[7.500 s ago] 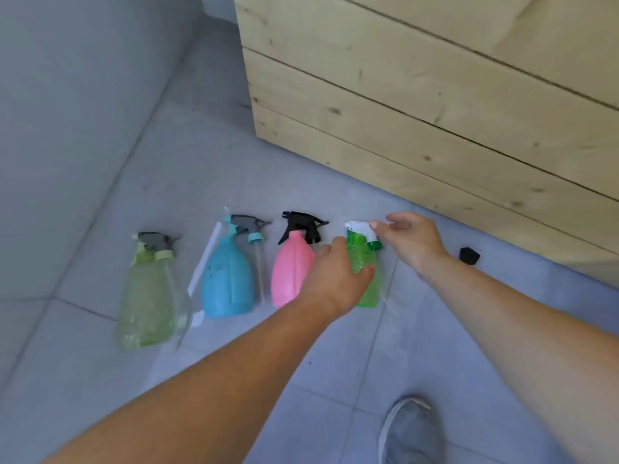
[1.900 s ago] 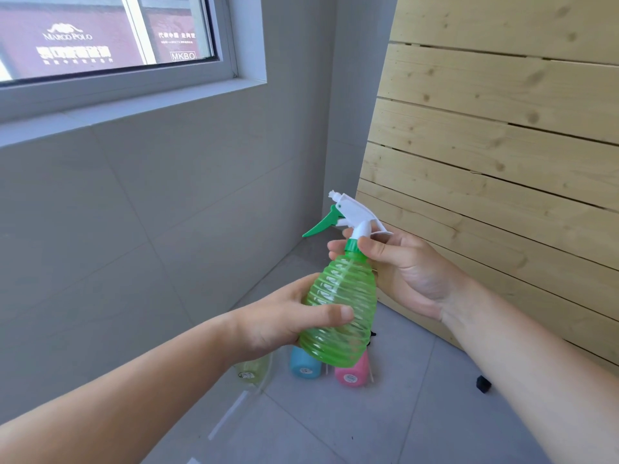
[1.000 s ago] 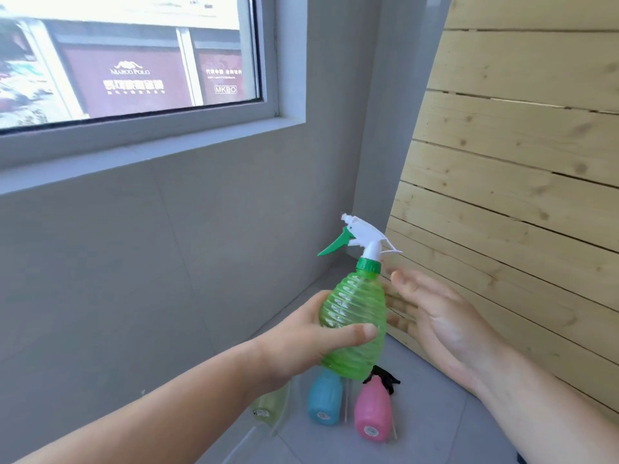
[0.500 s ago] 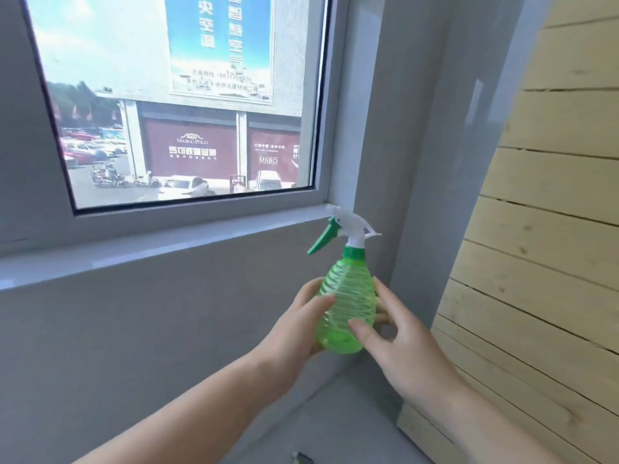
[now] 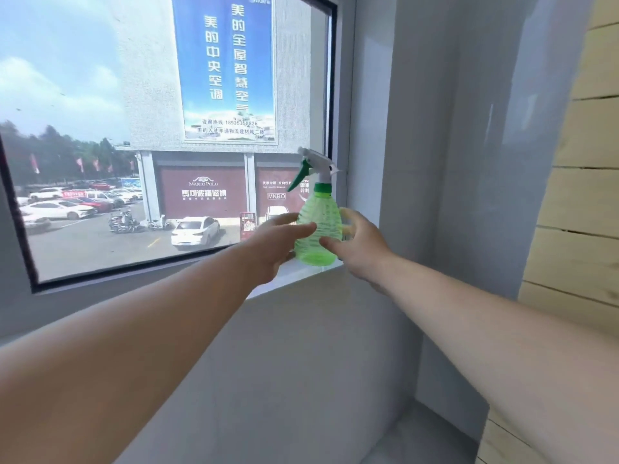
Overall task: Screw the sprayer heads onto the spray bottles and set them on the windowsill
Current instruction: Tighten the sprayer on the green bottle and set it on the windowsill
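Observation:
The ribbed green spray bottle (image 5: 320, 229) stands upright at the right end of the white windowsill (image 5: 291, 277), its base on or just above the ledge. A white sprayer head (image 5: 318, 165) with a green trigger sits on its neck, nozzle pointing left. My left hand (image 5: 274, 244) wraps the bottle's left side, thumb across the front. My right hand (image 5: 360, 244) cups its right side, fingers spread around the body. The other bottles are out of view.
A large window (image 5: 167, 128) fills the wall behind the sill, showing a street and buildings. A grey wall column (image 5: 418, 162) rises right of the bottle. Pale wooden planks (image 5: 582, 195) stand at the far right. The grey floor (image 5: 418, 440) shows below.
Both hands have lifted the green bottle up and forward from chest height to the right end of the windowsill. The view has tilted up; the floor bottles have dropped out of sight.

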Motion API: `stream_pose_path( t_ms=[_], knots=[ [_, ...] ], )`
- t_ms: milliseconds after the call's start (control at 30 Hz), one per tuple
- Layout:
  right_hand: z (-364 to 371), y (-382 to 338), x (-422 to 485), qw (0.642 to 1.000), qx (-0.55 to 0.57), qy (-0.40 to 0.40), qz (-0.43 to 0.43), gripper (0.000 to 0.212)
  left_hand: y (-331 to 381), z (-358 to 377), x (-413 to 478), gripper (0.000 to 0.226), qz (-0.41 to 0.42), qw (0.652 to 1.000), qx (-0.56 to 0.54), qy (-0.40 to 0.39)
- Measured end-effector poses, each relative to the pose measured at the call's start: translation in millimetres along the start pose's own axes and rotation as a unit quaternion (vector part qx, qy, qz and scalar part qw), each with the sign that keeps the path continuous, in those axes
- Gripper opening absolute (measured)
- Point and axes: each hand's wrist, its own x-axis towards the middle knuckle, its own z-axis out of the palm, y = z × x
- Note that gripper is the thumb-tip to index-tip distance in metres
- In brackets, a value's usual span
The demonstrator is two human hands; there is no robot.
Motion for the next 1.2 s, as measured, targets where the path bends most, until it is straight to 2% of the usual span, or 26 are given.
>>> stream_pose_path(
  t_ms=[167, 300, 467, 667, 733, 833, 900, 1000, 1067, 1200],
  knots=[
    [15, 18, 17, 1.000, 0.006, -0.009, 0.020, 0.068, -17, -9, 19, 0.058, -0.023, 0.999, -0.011, 0.029],
    [21, 23, 21, 1.000, 0.003, 0.000, 0.021, 0.066, -24, -12, 26, 0.056, -0.020, 0.999, -0.031, 0.031],
    [25, 23, 23, 1.000, -0.013, 0.014, 0.019, 0.065, -32, -8, 35, 0.054, -0.001, 0.997, -0.013, 0.082],
    [26, 24, 22, 1.000, -0.013, 0.018, 0.018, 0.059, -31, -8, 39, 0.059, -0.010, 0.997, -0.008, 0.071],
    [26, 24, 21, 0.999, -0.021, 0.017, 0.017, 0.064, -30, -9, 38, 0.064, -0.012, 0.998, -0.001, 0.067],
    [20, 24, 18, 0.998, -0.047, 0.020, 0.031, 0.085, -28, -14, 31, 0.070, -0.008, 0.997, 0.023, 0.075],
    [13, 24, 13, 0.998, -0.047, 0.028, 0.042, 0.089, -27, -18, 23, 0.072, -0.004, 0.995, 0.041, 0.094],
    [1, 23, -2, 0.998, -0.046, 0.033, 0.038, 0.080, -25, -25, 4, 0.074, 0.015, 0.991, 0.061, 0.116],
    [-12, 24, -24, 0.998, -0.036, 0.027, 0.033, 0.072, -25, -21, -18, 0.071, 0.027, 0.993, 0.049, 0.104],
    [-39, 32, -89, 0.999, -0.013, 0.025, 0.040, 0.046, -34, 0, -68, 0.052, 0.017, 1.000, -0.025, 0.006]
  ],
)
